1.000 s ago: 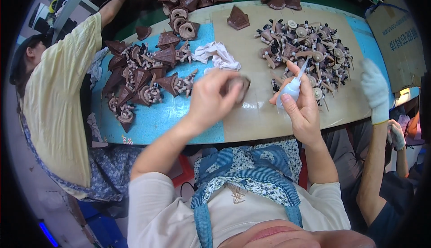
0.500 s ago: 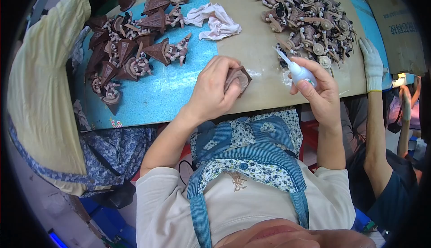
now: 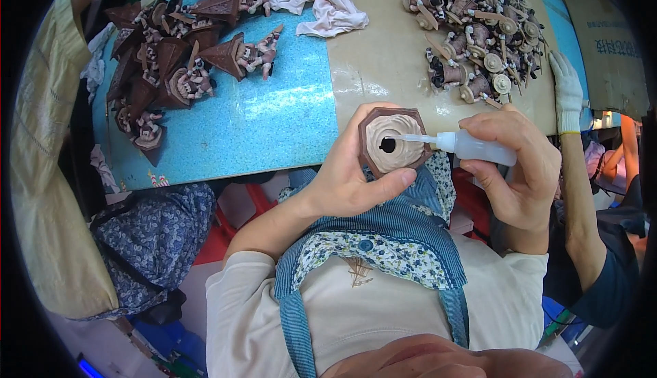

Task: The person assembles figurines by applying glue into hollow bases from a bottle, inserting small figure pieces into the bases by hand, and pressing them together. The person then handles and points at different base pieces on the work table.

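Observation:
My left hand (image 3: 359, 176) grips a brown faceted base (image 3: 374, 126) by its side, thumb along the near rim. Its beige, rippled top faces up, with a dark hole in the middle. My right hand (image 3: 520, 169) pinches a translucent white squeeze bottle (image 3: 479, 148) lying nearly level, its thin nozzle pointing left. The nozzle's tip reaches over the base, at the upper edge of the hole; whether it touches cannot be told. Both things are held above the table's near edge.
Brown bases with figures attached (image 3: 174, 63) lie heaped on the blue mat at left. Many loose figures (image 3: 479, 29) are piled at right. A crumpled white cloth (image 3: 328, 12) lies between. A co-worker's gloved hand (image 3: 567, 94) rests beside a cardboard box (image 3: 606, 49); another person stands at left.
My left hand has turned the base so its holed top shows, bringing it nearer me. My right hand has lowered the bottle from a steep tilt to nearly level, nozzle over the base.

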The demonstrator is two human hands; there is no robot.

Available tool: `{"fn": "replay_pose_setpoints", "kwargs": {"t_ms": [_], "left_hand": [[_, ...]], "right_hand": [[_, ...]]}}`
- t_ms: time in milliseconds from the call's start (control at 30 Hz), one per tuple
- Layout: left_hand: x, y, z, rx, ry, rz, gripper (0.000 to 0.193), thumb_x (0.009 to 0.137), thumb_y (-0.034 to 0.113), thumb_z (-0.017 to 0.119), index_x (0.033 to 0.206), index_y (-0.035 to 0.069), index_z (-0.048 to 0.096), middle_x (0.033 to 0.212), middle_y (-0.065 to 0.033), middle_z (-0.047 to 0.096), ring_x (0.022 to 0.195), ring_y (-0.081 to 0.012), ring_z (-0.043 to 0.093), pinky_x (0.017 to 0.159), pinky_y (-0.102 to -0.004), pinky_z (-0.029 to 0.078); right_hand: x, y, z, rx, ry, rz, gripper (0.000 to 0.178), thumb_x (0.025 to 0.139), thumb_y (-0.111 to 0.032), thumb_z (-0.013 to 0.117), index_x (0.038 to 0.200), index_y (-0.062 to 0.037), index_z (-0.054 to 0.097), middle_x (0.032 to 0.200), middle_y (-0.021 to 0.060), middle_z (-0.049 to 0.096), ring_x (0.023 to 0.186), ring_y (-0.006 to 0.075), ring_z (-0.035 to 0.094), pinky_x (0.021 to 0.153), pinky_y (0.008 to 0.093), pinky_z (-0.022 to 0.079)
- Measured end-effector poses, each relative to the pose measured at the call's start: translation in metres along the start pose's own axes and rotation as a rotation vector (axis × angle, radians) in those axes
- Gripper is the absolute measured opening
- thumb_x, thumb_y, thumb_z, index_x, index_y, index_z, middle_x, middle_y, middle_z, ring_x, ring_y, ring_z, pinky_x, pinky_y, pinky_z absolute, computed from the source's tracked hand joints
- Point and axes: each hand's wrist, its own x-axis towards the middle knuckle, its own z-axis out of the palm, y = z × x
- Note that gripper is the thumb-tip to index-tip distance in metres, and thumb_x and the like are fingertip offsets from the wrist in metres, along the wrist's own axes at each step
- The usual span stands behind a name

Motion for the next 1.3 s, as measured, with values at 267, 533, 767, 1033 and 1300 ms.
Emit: {"fn": "replay_pose_setpoints", "kwargs": {"t_ms": [267,533,767,1033,1300], "left_hand": [[0.001,-0.003,0.003,-0.040,-0.022,0.006,0.068,0.082,0.011,0.073,0.135,0.000,0.033,0.121,-0.0097,0.052,0.114,-0.0155,0.051,0.100,-0.0316,0.041],[0.001,-0.004,0.004,-0.010,-0.055,0.019,0.067,0.082,0.010,0.072,0.135,0.000,0.032,0.120,-0.0094,0.053,0.114,-0.0154,0.051,0.100,-0.0311,0.041],[0.000,-0.002,0.009,-0.054,-0.013,-0.044,0.068,0.082,0.011,0.073,0.135,0.000,0.032,0.120,-0.0089,0.052,0.113,-0.0151,0.051,0.099,-0.0306,0.041],[0.002,-0.001,0.010,-0.036,-0.011,-0.052,0.066,0.083,0.012,0.073,0.135,0.000,0.034,0.120,-0.0089,0.053,0.113,-0.0151,0.052,0.099,-0.0305,0.041],[0.002,-0.002,0.004,-0.034,0.002,-0.068,0.063,0.084,0.011,0.072,0.134,0.000,0.035,0.121,-0.0094,0.053,0.114,-0.0152,0.051,0.100,-0.0307,0.041]], "right_hand": [[0.005,-0.007,0.004,-0.078,-0.005,-0.098,0.033,0.064,0.004,0.076,0.095,0.0036,0.064,0.086,0.0144,0.066,0.068,0.0296,0.061,0.060,0.0356,0.047],[0.002,-0.006,0.004,-0.079,0.002,-0.102,0.032,0.064,0.003,0.075,0.094,0.0037,0.064,0.085,0.0143,0.066,0.065,0.0279,0.059,0.058,0.0348,0.045],[0.002,-0.005,0.001,-0.080,-0.002,-0.114,0.031,0.064,0.002,0.074,0.094,0.0036,0.064,0.084,0.0143,0.066,0.065,0.0280,0.058,0.058,0.0349,0.044],[0.002,-0.001,0.001,-0.061,0.005,-0.095,0.031,0.063,0.002,0.074,0.093,0.0035,0.064,0.083,0.0137,0.066,0.064,0.0280,0.058,0.058,0.0350,0.044],[0.006,0.001,0.006,-0.075,0.001,-0.091,0.031,0.062,0.002,0.074,0.092,0.0032,0.065,0.082,0.0131,0.065,0.064,0.0285,0.057,0.057,0.0352,0.043]]}}
